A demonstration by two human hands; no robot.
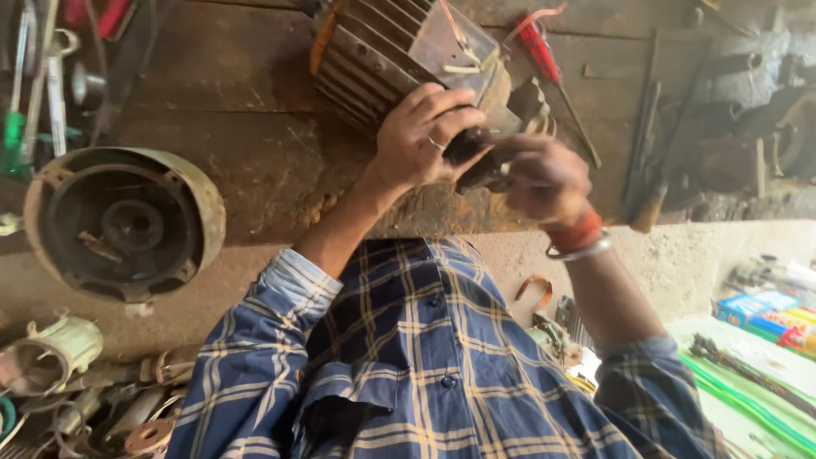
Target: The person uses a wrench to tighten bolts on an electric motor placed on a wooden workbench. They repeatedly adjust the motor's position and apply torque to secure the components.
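A finned electric motor (pixel 382 51) lies on the worn wooden bench (pixel 229 127). My left hand (pixel 421 136), with a ring on one finger, rests against the motor's end and curls around a small dark part (pixel 476 157). My right hand (pixel 548 178), with a red thread and a metal bangle at the wrist, closes on the same dark part from the right. The fingers of both hands meet over it, so its shape is mostly hidden. Thin wires (pixel 463 51) stick out of the motor's top.
A red-handled screwdriver (pixel 544 59) lies right of the motor. A round motor housing (pixel 123 223) sits at the bench's left edge, with hand tools (pixel 38 85) behind it. Metal scraps (pixel 85 399) lie below, a wooden-handled tool (pixel 650 204) and coloured boxes (pixel 765 316) to the right.
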